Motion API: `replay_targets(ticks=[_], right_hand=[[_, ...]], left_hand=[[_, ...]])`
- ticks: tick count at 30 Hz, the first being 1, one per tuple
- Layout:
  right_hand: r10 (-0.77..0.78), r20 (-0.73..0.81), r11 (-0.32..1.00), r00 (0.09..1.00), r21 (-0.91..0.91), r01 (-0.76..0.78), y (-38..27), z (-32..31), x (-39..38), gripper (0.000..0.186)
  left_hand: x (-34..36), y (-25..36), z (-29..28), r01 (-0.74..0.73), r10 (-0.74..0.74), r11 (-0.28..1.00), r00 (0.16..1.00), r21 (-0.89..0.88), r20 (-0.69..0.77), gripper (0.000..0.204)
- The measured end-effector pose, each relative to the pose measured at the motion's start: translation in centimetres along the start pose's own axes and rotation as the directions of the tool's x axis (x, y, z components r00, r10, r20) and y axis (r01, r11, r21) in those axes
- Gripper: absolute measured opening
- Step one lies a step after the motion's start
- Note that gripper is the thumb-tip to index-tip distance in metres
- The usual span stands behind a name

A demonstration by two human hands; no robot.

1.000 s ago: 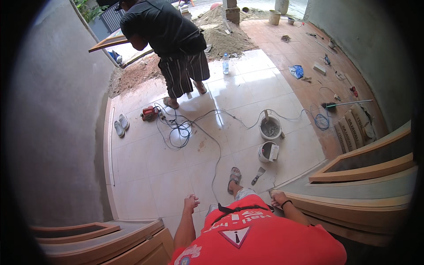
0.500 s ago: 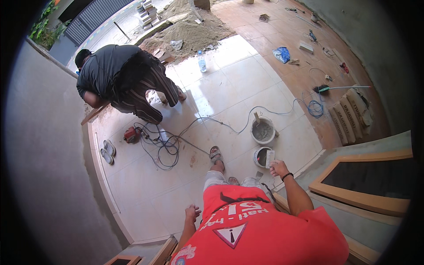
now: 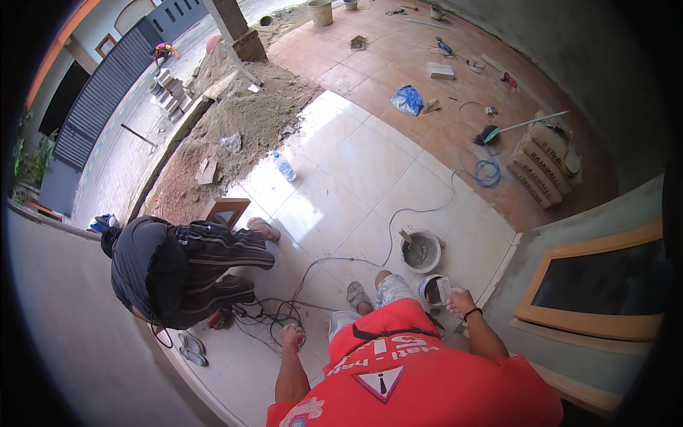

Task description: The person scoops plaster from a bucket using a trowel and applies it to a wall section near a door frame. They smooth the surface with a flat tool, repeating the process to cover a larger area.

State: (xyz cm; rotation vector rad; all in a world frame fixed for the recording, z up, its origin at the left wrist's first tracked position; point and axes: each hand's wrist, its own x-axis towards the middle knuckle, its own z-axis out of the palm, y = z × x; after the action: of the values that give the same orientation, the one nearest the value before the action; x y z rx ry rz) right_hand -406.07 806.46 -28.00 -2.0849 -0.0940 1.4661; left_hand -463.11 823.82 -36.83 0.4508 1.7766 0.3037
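Head view: left hand [image 3: 292, 336], empty, fingers loosely curled; right hand [image 3: 460, 301], seemingly pinching white block [image 3: 444, 289] at rim of small bucket [image 3: 422, 290], near right edge of floor [image 3: 348, 213]. Mortar [image 3: 421, 252] apparently mixed, plenty left in large bucket [image 3: 422, 270].

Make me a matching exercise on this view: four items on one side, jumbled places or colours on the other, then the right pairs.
Column 1
1. right hand
2. left hand
3. plastic bag
4. broom

Column 2
A. blue, on the reddish tiles
B. beside the smaller bucket
C. dark bristles
D. in front of tangled cables

Pairs: 1-B, 2-D, 3-A, 4-C
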Motion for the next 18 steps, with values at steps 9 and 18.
replay_targets(ticks=[9, 18], right_hand=[[0.251, -0.058, 0.952, 0.966, 0.197, -0.236, -2.1, 3.7, 7.2, 0.025], [0.196, -0.070, 0.917, 0.978, 0.367, -0.157, -22.3, 1.9, 18.1, 0.021]], left_hand=[[7.4, 25.7, 11.2, -0.254, 0.239, 0.963, 0.960, 0.092, 0.143, 0.033], [10.3, 38.8, 24.9, -0.118, 0.049, 0.943, 0.974, 0.311, 0.221, 0.039]])
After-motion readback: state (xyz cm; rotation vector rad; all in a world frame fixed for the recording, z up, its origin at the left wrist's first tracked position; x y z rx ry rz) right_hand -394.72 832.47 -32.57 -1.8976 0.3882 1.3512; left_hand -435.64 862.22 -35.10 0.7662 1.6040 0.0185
